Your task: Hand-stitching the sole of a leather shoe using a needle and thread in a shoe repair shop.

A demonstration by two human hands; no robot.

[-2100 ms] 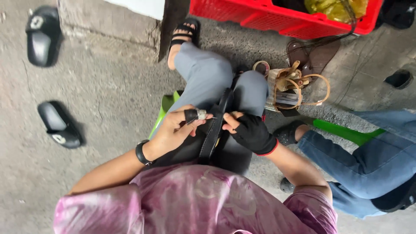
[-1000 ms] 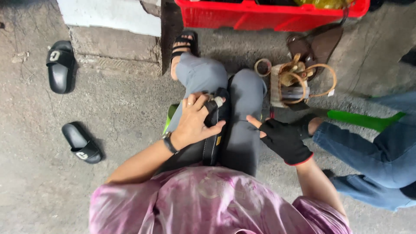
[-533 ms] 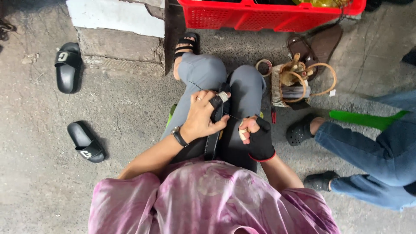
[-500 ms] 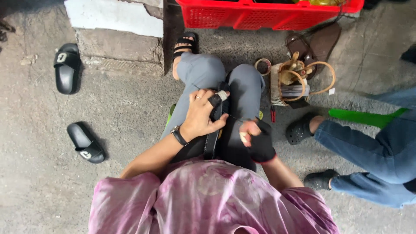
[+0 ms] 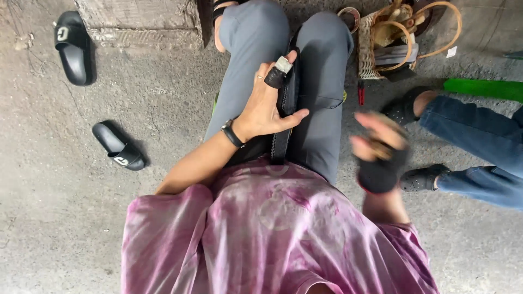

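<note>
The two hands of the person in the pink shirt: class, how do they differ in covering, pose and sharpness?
The left hand is bare except for a ring, finger wraps and a black wristband; the right hand wears a black fingerless glove. The left hand grips the black strap-like object on the lap; the right hand is lifted, open, holding nothing. The left hand is sharp, the right hand blurred. Both belong to one seated person.

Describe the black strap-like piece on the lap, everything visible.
The black strap piece is a long, narrow, dark band, leather-like by its look, lying lengthwise in the gap between the two grey-trousered thighs. Its far end reaches up toward the knees; its near end disappears under the pink shirt hem. The left hand grips it, thumb pressed on the right edge, fingers curled over the upper part, one fingertip wrapped in tape. The gloved right hand is off it, blurred, out to the side. Its underside is hidden.
</note>
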